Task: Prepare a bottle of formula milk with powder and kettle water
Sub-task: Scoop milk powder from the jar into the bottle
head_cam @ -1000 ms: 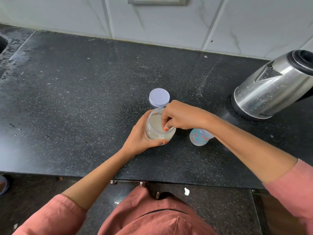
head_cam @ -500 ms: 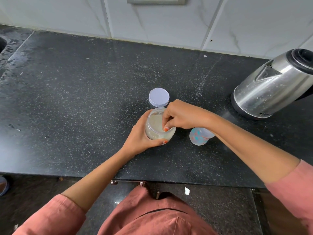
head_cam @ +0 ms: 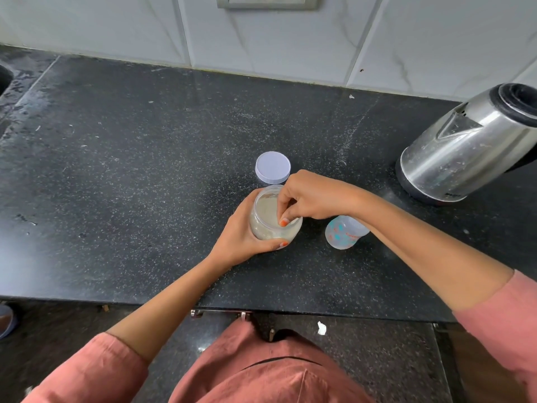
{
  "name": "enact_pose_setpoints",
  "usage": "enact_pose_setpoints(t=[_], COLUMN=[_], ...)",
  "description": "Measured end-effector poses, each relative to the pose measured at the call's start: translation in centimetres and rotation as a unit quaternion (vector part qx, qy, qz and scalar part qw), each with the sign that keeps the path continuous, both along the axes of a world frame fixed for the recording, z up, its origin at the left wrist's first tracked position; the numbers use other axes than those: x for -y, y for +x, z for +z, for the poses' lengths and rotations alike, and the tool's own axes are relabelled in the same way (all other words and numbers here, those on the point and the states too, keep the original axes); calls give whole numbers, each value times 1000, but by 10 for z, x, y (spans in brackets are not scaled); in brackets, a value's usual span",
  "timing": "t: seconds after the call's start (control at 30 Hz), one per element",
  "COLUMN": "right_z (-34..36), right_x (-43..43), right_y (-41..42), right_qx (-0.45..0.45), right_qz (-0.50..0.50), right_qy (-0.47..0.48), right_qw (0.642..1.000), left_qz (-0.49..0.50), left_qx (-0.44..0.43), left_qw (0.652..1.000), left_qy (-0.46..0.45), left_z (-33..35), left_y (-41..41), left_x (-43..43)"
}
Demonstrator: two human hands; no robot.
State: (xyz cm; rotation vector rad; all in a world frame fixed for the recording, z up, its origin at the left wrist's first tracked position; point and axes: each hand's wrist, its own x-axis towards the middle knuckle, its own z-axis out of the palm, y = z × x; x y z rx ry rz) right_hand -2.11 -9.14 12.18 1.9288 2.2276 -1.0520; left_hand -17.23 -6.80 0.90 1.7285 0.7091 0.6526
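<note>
My left hand [head_cam: 247, 237] grips a clear plastic jar [head_cam: 268, 225] of pale formula powder, which stands open on the black counter [head_cam: 145, 184]. The bunched fingertips of my right hand [head_cam: 308, 196] dip into the jar's mouth. They pinch what looks like a small pale scoop, mostly hidden by the fingers. The jar's white lid [head_cam: 272, 167] lies flat just behind the jar. A clear baby bottle [head_cam: 343, 232] with teal and orange print stands open to the right of the jar, partly under my right wrist. The steel kettle [head_cam: 465, 152] stands at the far right.
A white tiled wall [head_cam: 261, 39] runs along the back of the counter. The counter's front edge [head_cam: 203, 303] is close to my body. A sink edge [head_cam: 4, 80] shows at the far left.
Hardly anything differs. My left hand keeps its hold on the jar, and my right fingertips stay inside its mouth with only a slight shift.
</note>
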Motion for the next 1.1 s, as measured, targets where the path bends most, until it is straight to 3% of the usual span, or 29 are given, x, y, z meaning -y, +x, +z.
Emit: enact_pose_setpoints(t=[0.1,0.47,0.63,0.9,1.1], right_z=[2,-7,-4,4,-4], right_x=[-3,6,10,6,6], right_y=[1,6,1,0,-8], right_qx=[15,-30,-47,3,-49], right_qz=[6,-115,-101,-22,-77], right_qy=[3,82,72,30,47], right_qw=[1000,990,991,999,995], left_qz=[0,3,7,7,11], left_qx=[-2,-8,-11,-17,-17], left_qw=[1000,1000,1000,1000,1000], left_qy=[2,7,8,8,0], left_z=[0,-3,-1,0,0], left_y=[0,0,0,0,0], left_x=[-1,-1,-1,0,0])
